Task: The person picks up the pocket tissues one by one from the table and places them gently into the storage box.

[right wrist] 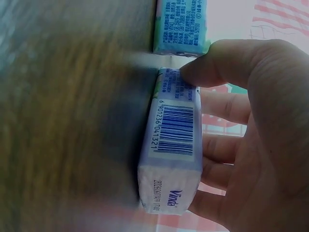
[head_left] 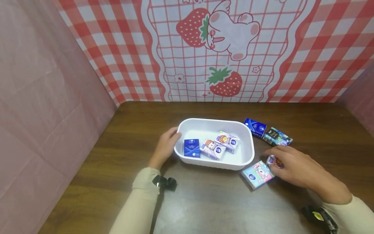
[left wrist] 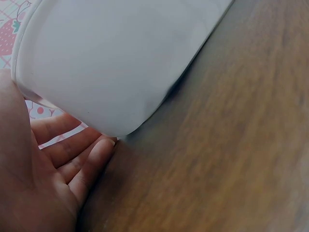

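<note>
My left hand [head_left: 167, 145] grips the left end of a white plastic bin [head_left: 214, 164]. Its thumb lies over the rim and its fingers are against the outer wall, as the left wrist view shows. Inside the bin lie a dark blue tissue pack [head_left: 191, 148] and two light, cartoon-printed tissue packs. To the right of the bin, my right hand [head_left: 301, 169] pinches a small purple tissue pack [right wrist: 169, 145] between thumb and fingers, its barcode side facing the wrist camera. Right beside that pack is a teal-and-pink tissue pack [head_left: 257, 175] on the table.
Behind the right hand, a blue tissue pack [head_left: 255, 127] and a dark floral tissue pack [head_left: 277, 136] lie near the bin's back right corner. The wooden table [head_left: 140, 120] ends at a red-and-white checked strawberry cloth [head_left: 125, 48]. A pink cloth [head_left: 55, 113] hangs at the left.
</note>
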Motion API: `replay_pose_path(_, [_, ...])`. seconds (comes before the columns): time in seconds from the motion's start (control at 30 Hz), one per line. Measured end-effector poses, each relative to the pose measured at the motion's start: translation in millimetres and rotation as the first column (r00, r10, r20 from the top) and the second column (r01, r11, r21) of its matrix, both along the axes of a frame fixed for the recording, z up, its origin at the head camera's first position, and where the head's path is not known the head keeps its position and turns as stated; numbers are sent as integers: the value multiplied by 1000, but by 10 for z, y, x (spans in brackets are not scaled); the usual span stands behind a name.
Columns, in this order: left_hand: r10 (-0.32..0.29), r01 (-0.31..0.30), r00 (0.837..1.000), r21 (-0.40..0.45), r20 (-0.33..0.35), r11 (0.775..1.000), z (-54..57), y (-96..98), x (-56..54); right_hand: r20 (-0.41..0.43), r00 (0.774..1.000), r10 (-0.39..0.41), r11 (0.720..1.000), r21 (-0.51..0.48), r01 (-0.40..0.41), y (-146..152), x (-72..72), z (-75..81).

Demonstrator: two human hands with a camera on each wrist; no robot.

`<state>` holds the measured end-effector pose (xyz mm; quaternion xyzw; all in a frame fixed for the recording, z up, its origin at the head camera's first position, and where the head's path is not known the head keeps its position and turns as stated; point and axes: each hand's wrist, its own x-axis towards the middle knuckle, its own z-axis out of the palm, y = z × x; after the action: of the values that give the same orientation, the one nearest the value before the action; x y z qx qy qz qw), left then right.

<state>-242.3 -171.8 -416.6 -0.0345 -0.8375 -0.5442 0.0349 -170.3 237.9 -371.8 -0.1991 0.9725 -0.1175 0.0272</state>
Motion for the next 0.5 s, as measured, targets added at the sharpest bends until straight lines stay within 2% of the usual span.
replay_pose_path(0.5, [0, 0, 1000, 4, 13, 1000, 11, 1, 8, -31, 999, 10, 1000, -6, -11, -4, -2, -3])
